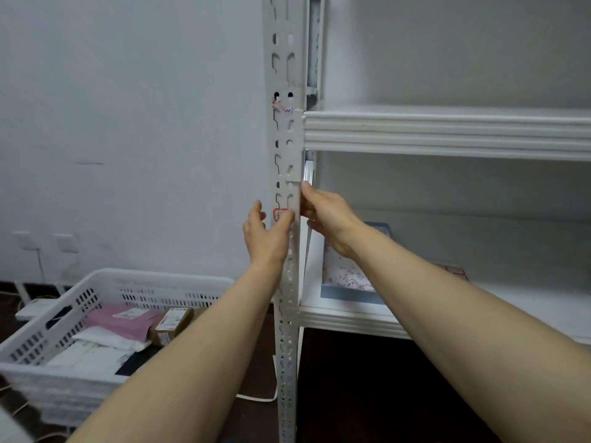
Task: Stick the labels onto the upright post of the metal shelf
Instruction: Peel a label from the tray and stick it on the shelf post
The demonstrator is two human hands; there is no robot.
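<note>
A: White metal post [295, 155], and where's the label [280, 214]?
B: On the post's face, under the thumb of the left hand [267, 235], which presses it flat; its fingers are straight and spread.
A: And the right hand [324, 212]?
B: Just right of the left hand, thumb along the post's edge, fingers curled, tips hidden. Whether it grips, I cannot tell.

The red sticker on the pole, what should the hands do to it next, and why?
Probably slide the thumb of the left hand leftward over the red-edged label to smooth it flat. That thumb presses the label's right part against the upright post, and the right hand rests at the post's right edge. The label's left part shows bare, so it may not be pressed yet.
</note>
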